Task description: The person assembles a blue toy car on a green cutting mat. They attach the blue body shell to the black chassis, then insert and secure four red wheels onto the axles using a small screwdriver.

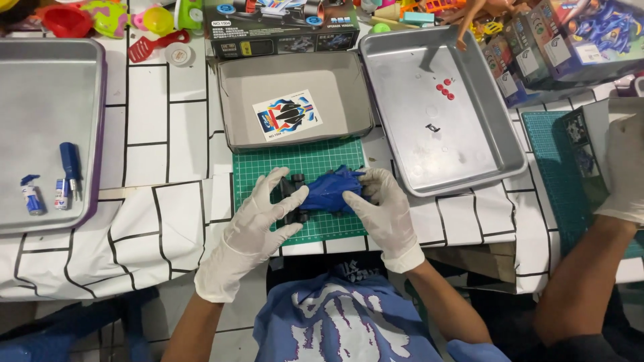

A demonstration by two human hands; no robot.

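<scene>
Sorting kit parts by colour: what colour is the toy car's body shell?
Blue, seen in the head view: the toy car sits on the green cutting mat.

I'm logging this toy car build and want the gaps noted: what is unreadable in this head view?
- Toy car: middle covered by left hand and right hand.
- Red bits in right tray: too small to identify.
- Co-worker's gloved hand: cut by right edge.

Blue toy car body point(333, 190) with black wheels on a green gridded cutting mat point(305, 164); white gloves; white worktop cloth point(154, 221) with black lines.
</scene>
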